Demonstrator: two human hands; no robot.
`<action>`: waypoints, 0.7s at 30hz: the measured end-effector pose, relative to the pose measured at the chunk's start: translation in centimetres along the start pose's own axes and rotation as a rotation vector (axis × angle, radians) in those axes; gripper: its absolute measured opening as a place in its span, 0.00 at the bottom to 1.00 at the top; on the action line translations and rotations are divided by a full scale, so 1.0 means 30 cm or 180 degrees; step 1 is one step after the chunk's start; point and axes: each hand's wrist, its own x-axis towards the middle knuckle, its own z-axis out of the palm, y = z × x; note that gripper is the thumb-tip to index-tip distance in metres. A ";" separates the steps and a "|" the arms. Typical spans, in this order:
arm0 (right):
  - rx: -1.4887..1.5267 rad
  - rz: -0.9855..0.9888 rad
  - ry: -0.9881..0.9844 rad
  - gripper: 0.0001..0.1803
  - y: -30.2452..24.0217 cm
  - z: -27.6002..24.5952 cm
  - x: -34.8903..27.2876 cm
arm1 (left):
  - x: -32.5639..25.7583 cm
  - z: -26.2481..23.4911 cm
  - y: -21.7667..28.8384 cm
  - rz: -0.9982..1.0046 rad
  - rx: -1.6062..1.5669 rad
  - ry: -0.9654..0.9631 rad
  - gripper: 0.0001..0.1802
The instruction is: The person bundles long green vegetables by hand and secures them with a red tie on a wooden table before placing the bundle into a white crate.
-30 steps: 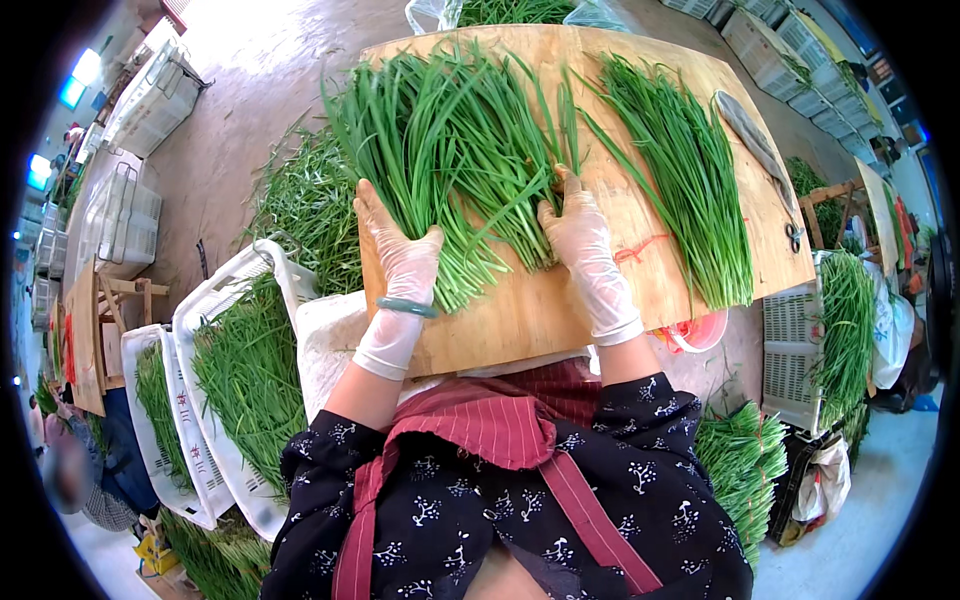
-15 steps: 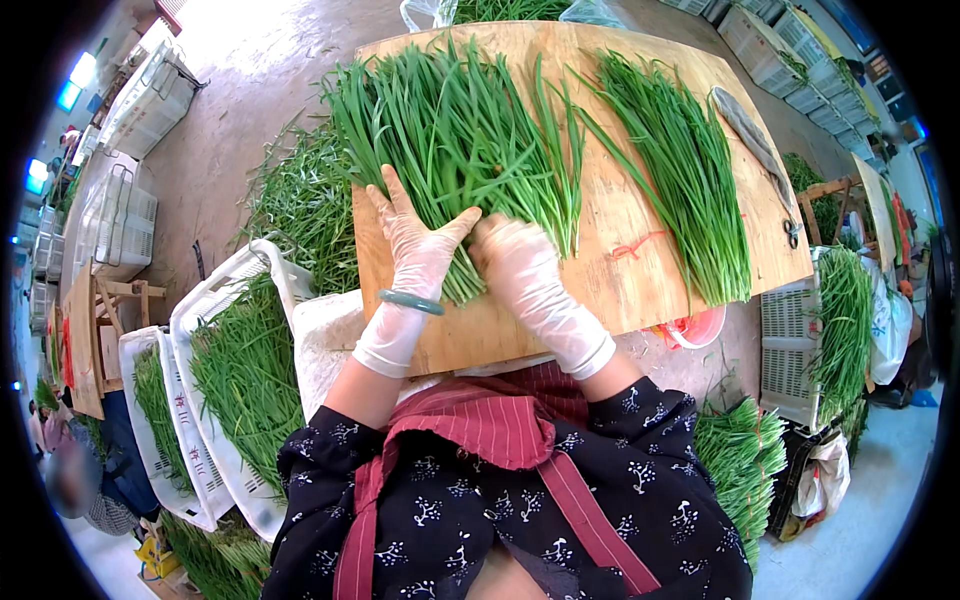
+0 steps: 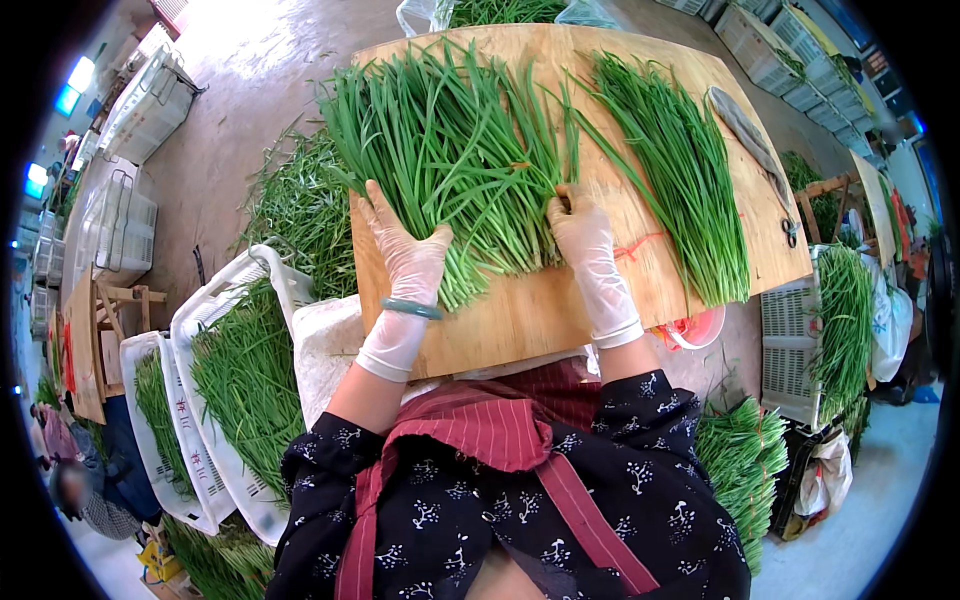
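A wide pile of long green chive-like stalks (image 3: 450,150) lies on a wooden board (image 3: 520,310). My left hand (image 3: 405,255), in a thin white glove with a green bangle at the wrist, lies flat on the pile's left cut ends. My right hand (image 3: 580,235), gloved too, presses against the pile's right side with fingers curled into the stalks. A second, narrower bunch of stalks (image 3: 680,190) lies apart to the right on the board.
White plastic crates (image 3: 215,420) full of the same greens stand at lower left, with loose greens (image 3: 300,210) heaped on the floor. A knife (image 3: 745,130) and red elastic bands (image 3: 640,245) lie on the board. More bundles (image 3: 740,460) and a crate (image 3: 790,340) sit at right.
My right hand moved from the middle of the pile's cut ends out to its right side. My left hand stayed on the left ends, flattening onto them.
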 end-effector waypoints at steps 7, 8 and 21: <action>0.0038 -0.0918 0.0776 0.18 -0.059 -0.053 -0.017 | 0.005 -0.006 0.009 -0.0113 0.0290 -0.0144 0.63; -0.0146 -0.0984 0.0766 0.19 -0.081 -0.069 -0.007 | 0.009 -0.010 0.015 -0.0112 0.0344 -0.0177 0.63; 0.0441 -0.0012 0.0064 0.19 -0.058 -0.034 0.149 | 0.013 -0.089 0.068 0.0654 0.1164 -0.0054 0.57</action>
